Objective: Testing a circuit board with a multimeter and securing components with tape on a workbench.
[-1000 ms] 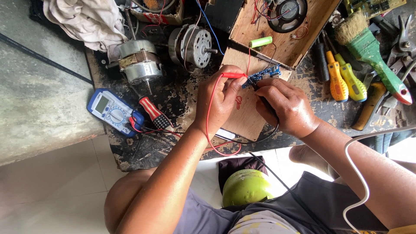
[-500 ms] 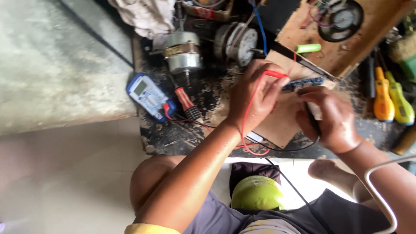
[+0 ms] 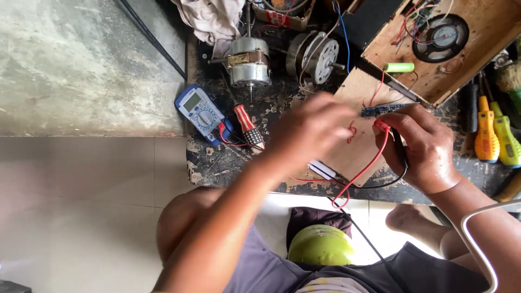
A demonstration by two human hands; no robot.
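My right hand (image 3: 426, 146) grips a black meter probe (image 3: 400, 154) and pinches the red probe (image 3: 381, 126) at its fingertips, just under a small blue circuit board (image 3: 388, 109). The board lies at the top edge of a wooden panel (image 3: 355, 154). Red and black leads (image 3: 358, 176) trail down from that hand. My left hand (image 3: 309, 130) is blurred, hovers over the panel to the left of the board, and holds nothing I can see. A blue multimeter (image 3: 199, 112) lies further left on the dark mat.
Beside the meter lies a red screwdriver (image 3: 247, 126). Two electric motors (image 3: 248, 58) (image 3: 315, 54) sit behind, with a cloth (image 3: 211, 19). A green battery (image 3: 399, 67) rests by a wooden speaker box (image 3: 445, 38). Yellow screwdrivers (image 3: 487, 130) lie right. A green round object (image 3: 320, 245) sits in my lap.
My left hand has let go of the red probe and drawn back to the left. The red probe now sits at my right hand's fingertips. The camera has moved closer.
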